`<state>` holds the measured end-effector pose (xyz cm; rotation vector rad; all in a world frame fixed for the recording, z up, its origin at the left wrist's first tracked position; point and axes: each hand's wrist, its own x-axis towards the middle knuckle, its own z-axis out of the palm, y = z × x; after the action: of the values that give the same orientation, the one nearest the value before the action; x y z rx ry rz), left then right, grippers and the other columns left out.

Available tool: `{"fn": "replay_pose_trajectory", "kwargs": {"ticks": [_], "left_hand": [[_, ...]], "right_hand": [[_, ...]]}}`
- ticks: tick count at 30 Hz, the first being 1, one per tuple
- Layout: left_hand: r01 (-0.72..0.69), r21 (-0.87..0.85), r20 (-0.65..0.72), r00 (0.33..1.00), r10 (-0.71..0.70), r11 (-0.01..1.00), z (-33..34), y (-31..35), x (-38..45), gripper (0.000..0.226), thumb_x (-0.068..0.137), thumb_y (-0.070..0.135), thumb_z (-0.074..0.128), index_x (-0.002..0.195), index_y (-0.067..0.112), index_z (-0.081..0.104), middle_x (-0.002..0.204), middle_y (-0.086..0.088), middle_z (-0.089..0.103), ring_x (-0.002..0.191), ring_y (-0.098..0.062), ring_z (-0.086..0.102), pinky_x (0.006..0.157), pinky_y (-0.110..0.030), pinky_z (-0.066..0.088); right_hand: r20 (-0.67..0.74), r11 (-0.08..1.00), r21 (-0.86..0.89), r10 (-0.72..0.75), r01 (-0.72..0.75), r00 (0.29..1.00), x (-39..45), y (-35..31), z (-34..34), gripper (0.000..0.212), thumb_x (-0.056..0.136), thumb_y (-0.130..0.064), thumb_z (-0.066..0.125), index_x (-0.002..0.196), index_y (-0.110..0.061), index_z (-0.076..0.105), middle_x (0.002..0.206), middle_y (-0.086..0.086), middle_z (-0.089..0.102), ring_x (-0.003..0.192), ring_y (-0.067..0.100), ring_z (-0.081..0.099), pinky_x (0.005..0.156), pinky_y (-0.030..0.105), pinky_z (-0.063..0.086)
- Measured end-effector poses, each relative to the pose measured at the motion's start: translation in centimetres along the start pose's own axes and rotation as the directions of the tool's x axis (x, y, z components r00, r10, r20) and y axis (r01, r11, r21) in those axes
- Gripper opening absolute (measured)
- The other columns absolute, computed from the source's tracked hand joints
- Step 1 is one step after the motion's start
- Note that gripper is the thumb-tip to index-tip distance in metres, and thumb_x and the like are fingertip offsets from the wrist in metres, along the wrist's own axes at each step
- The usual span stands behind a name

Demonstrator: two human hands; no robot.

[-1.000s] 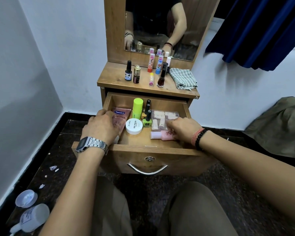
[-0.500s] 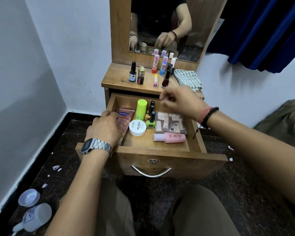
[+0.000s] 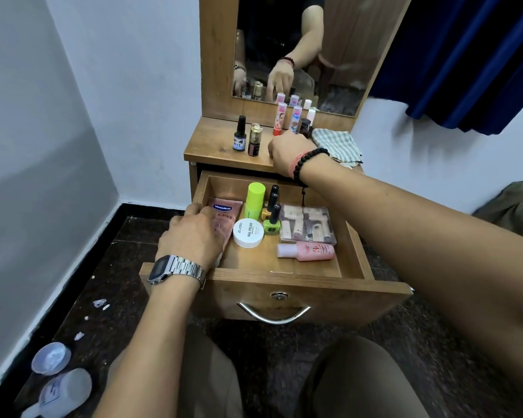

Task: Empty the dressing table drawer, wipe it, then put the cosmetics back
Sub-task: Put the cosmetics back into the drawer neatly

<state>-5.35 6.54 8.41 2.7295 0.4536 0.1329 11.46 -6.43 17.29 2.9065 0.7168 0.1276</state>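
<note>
The wooden drawer (image 3: 284, 277) stands pulled out. Inside lie a pink Vaseline tube (image 3: 227, 212), a lime-green bottle (image 3: 255, 200), a white nail polish remover jar (image 3: 248, 233), a green nail polish (image 3: 272, 226), a clear box of small sticks (image 3: 307, 223) and a pink bottle (image 3: 311, 251). My left hand (image 3: 191, 236) lies on the Vaseline tube at the drawer's left wall, fingers curled over it. My right hand (image 3: 290, 150) is up on the table top (image 3: 212, 149), covering small items there; its fingers are hidden.
On the table top stand two small dark bottles (image 3: 239, 137), tall lip balm tubes (image 3: 280, 119) and a folded checked cloth (image 3: 337, 144) below the mirror (image 3: 329, 55). A white bottle (image 3: 64, 390) and a cap (image 3: 51, 357) lie on the floor at left. A blue curtain (image 3: 471, 55) hangs at right.
My right hand left the pink bottle in the drawer, rose and reached to the items on the table top. My left hand stayed on the Vaseline tube.
</note>
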Motion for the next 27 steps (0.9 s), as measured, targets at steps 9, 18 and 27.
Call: {"fn": "replay_pose_trajectory", "kwargs": {"ticks": [9, 18, 27], "left_hand": [[-0.014, 0.012, -0.009, 1.0, 0.014, 1.0, 0.2, -0.2, 0.2, 0.041, 0.088, 0.038, 0.052, 0.126, 0.023, 0.053, 0.136, -0.002, 0.046, 0.111, -0.034, 0.053, 0.086, -0.046, 0.048], [-0.042, 0.064, -0.047, 0.998, 0.045, 0.997, 0.4, -0.2, 0.4, 0.038, 0.086, 0.032, 0.057, 0.122, 0.023, 0.056, 0.129, -0.004, 0.054, 0.111, -0.034, 0.053, 0.087, -0.046, 0.05], [-0.479, -0.559, -0.15, 0.861, 0.486, 0.677, 0.2, 5.3, -2.8, 0.03, 0.089, 0.03, 0.063, 0.118, 0.025, 0.062, 0.111, 0.015, 0.066, 0.1, -0.005, 0.063, 0.091, -0.03, 0.05]], "right_hand": [[-0.211, 0.996, 0.059, 0.08, -0.069, 0.974, -2.1, 0.6, 1.4, 0.027, 0.094, -0.005, 0.042, 0.115, -0.012, 0.057, 0.114, 0.018, 0.058, 0.101, 0.039, 0.059, 0.078, 0.039, 0.049], [-0.402, 0.717, 0.695, 0.337, 0.045, 0.851, -11.3, 0.2, -0.6, 0.009, 0.091, -0.022, 0.062, 0.097, -0.021, 0.057, 0.086, -0.002, 0.066, 0.079, 0.013, 0.062, 0.067, 0.027, 0.053], [0.133, -0.435, 0.893, 0.504, 0.118, 0.853, -21.7, -1.0, 5.2, 0.007, 0.093, -0.005, 0.059, 0.095, -0.011, 0.055, 0.092, 0.024, 0.067, 0.081, 0.027, 0.067, 0.058, 0.026, 0.053]]}}
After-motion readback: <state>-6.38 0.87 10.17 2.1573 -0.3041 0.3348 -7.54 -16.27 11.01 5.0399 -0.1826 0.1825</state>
